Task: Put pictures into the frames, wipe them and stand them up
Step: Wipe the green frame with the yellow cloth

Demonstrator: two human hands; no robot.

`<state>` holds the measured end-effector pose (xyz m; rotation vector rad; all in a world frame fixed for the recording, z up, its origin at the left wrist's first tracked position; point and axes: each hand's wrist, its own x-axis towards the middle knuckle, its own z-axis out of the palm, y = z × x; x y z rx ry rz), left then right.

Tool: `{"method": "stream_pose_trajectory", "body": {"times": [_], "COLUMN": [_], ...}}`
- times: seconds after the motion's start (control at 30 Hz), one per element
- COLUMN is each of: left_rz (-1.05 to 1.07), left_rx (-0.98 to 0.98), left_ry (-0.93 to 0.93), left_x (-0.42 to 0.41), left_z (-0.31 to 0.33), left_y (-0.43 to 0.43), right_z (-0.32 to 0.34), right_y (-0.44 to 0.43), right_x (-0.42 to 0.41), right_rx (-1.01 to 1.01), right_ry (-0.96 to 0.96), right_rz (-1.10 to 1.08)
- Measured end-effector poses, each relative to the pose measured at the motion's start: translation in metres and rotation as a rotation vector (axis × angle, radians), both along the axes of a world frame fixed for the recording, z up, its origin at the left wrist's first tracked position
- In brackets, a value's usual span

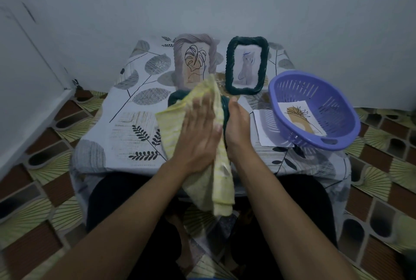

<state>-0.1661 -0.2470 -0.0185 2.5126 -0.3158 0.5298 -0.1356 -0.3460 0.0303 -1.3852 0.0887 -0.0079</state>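
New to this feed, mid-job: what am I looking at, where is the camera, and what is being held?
No machine here: these are a person's two bare hands, filmed by one camera worn on the head, looking forward and down. The left hand presses a yellow cloth flat against a dark green frame, which the right hand grips at its edge. On the cloth-covered table, two frames stand upright at the back: a grey frame with a leaf drawing and a green rope frame with a cat sketch. At right, a purple basket holds one loose picture and rests partly on a white sheet.
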Motion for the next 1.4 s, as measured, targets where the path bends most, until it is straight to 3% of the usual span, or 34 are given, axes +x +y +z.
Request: {"method": "stream_pose_trajectory", "body": {"times": [0.07, 0.13, 0.23, 0.33, 0.63, 0.77, 0.83, 0.97, 1.07, 1.4], "left_rz": [-0.05, 0.032, 0.182, 0.196, 0.525, 0.583, 0.528, 0.43, 0.288, 0.47], "left_rx": [0.106, 0.102, 0.012, -0.192, -0.449, -0.409, -0.314, 0.172, 0.298, 0.145], "left_ry": [-0.007, 0.048, 0.115, 0.102, -0.172, -0.288, -0.137, 0.377, 0.461, 0.298], "left_x": [-0.006, -0.003, 0.008, 0.019, 0.032, 0.027, 0.025, 0.011, 0.0, 0.008], "left_z": [-0.013, -0.02, -0.023, -0.02, 0.006, 0.012, 0.003, -0.023, -0.037, -0.039], "left_y": [0.01, 0.025, 0.046, 0.063, 0.107, 0.117, 0.117, 0.11, 0.106, 0.14], "right_z": [0.004, 0.009, 0.014, 0.014, -0.001, -0.007, -0.01, -0.017, -0.02, -0.026], "right_y": [-0.01, -0.018, -0.022, -0.021, -0.019, -0.019, -0.018, -0.014, -0.015, -0.009], "right_x": [0.005, 0.008, 0.01, 0.009, 0.015, 0.018, 0.019, 0.02, 0.02, 0.02], "right_rx": [0.009, 0.042, 0.094, 0.135, 0.279, 0.32, 0.321, 0.322, 0.315, 0.303], "right_ry": [0.018, 0.04, 0.082, 0.097, 0.194, 0.205, 0.215, 0.225, 0.228, 0.23], "right_rz": [-0.013, -0.028, -0.023, -0.025, -0.138, -0.17, -0.197, -0.225, -0.23, -0.2]}}
